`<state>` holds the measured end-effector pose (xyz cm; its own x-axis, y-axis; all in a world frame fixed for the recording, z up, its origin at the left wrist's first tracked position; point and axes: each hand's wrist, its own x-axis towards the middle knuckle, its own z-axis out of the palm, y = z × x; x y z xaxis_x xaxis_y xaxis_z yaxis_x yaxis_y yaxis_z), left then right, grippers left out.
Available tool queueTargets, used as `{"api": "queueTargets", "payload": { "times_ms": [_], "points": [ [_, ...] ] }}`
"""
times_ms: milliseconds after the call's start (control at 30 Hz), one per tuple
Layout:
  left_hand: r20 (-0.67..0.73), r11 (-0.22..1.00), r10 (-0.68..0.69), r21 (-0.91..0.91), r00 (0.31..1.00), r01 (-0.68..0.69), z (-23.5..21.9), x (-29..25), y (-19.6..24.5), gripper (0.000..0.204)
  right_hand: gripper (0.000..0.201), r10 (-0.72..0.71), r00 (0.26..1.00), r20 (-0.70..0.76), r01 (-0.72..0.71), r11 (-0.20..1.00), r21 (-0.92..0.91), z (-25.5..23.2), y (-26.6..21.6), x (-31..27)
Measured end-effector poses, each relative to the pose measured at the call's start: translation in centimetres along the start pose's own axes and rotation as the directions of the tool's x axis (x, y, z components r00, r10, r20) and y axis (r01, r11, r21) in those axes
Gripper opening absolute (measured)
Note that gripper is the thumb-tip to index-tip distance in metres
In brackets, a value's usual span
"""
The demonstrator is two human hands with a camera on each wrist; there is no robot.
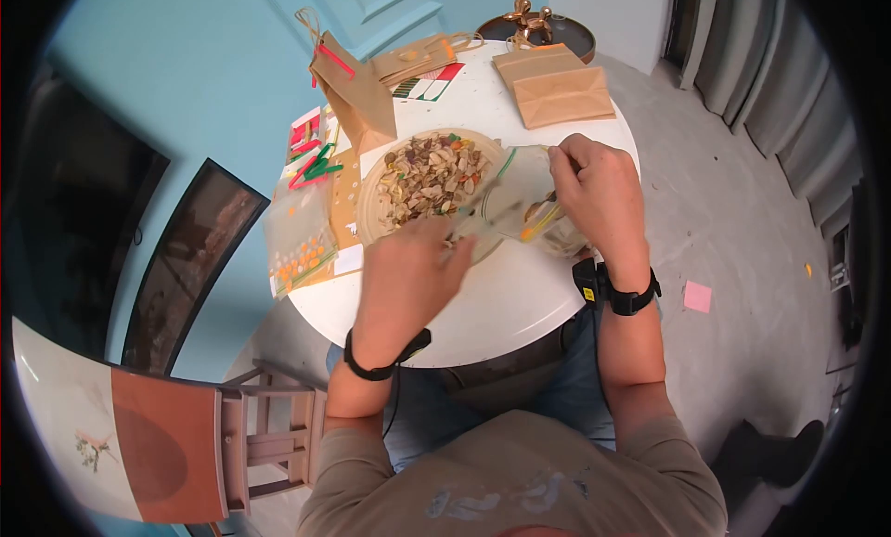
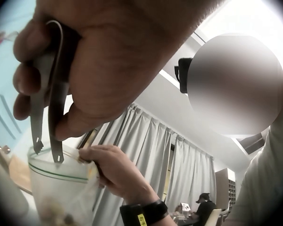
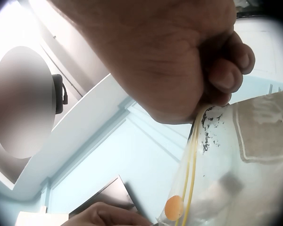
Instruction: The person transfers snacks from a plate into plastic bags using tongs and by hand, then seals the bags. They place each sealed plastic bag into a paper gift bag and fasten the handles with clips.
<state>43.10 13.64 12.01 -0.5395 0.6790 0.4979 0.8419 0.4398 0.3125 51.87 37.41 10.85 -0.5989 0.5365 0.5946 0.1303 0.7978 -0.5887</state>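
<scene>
My left hand (image 1: pixel 413 277) grips metal tongs (image 2: pixel 56 113), their two arms spread slightly and pointing down. In the left wrist view the tips overlap the mouth of a clear zip bag (image 2: pixel 61 188) with a green seal line; some dried pieces show low inside it. With fingers curled in, my right hand (image 1: pixel 603 189) pinches the edge of that bag at its mouth. A round tan plate (image 1: pixel 369 212) beside the bag bears a heap of mixed dried pieces (image 1: pixel 436 170). Blur covers the tongs in the head view.
A brown paper bag (image 1: pixel 357 96) stands behind the plate on the white round table (image 1: pixel 548 305). Folded paper bags (image 1: pixel 561 87) lie at the back right. On the left are red and green strips (image 1: pixel 316 166) and a plastic bag with orange dots (image 1: pixel 302 226).
</scene>
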Motion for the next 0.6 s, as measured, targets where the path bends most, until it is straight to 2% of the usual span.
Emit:
{"api": "queueTargets", "payload": {
  "times_ms": [33, 100, 233, 267, 300, 367, 400, 433, 533, 600],
  "points": [
    [0.004, 1.000, 0.005, -0.002, 1.000, -0.005, -0.3, -0.2, -0.5, 0.032, 0.024, 0.005, 1.000, -0.003, -0.005, 1.000, -0.003, -0.2, 0.1, 0.0],
    [-0.019, 0.979, -0.201, -0.026, 0.979, 0.200, -1.6, -1.3, -2.2, 0.031, 0.024, 0.012, 1.000, 0.023, -0.012, 1.000, -0.007, -0.3, 0.1, 0.0],
    [-0.072, 0.946, -0.303, 0.093, 0.950, 0.309, -2.3, -3.9, -5.1, 0.030, 0.024, 0.016, 1.000, 0.013, -0.017, 0.999, 0.031, -0.2, 0.1, -0.1],
    [-0.031, 0.939, -0.331, 0.091, 0.943, 0.332, -2.0, -4.8, -6.0, 0.030, 0.024, 0.021, 1.000, 0.020, -0.021, 0.999, 0.025, -0.2, 0.0, -0.1],
    [-0.030, 0.939, -0.329, 0.093, 0.944, 0.331, -1.6, -5.5, -6.2, 0.030, 0.024, 0.025, 0.999, 0.026, -0.026, 1.000, 0.018, -0.3, 0.0, -0.1],
    [0.047, 0.974, -0.213, 0.084, 0.976, 0.209, -0.7, -6.7, -6.6, 0.033, 0.024, 0.032, 0.999, 0.032, -0.032, 0.999, 0.013, -0.4, 0.1, -0.1],
    [0.090, 0.967, -0.233, 0.131, 0.968, 0.220, -0.4, -6.8, -6.2, 0.031, 0.024, 0.036, 0.999, 0.041, -0.037, 0.999, 0.008, -0.4, 0.1, -0.2],
    [0.088, 0.966, -0.235, 0.132, 0.968, 0.222, 0.0, -6.8, -6.4, 0.031, 0.024, 0.034, 0.999, 0.041, -0.034, 0.999, 0.008, -0.3, 0.1, -0.2],
    [0.057, 0.923, -0.205, 0.343, 0.977, 0.174, 1.8, -5.8, -8.4, 0.030, 0.025, 0.026, 0.999, 0.037, -0.025, 1.000, -0.010, -0.3, -0.1, -0.3],
    [0.025, 0.916, -0.205, 0.357, 0.978, 0.183, 2.5, -4.2, -9.5, 0.031, 0.025, 0.032, 0.999, 0.036, -0.032, 0.999, 0.003, -0.3, -0.4, -0.2]
  ]
}}
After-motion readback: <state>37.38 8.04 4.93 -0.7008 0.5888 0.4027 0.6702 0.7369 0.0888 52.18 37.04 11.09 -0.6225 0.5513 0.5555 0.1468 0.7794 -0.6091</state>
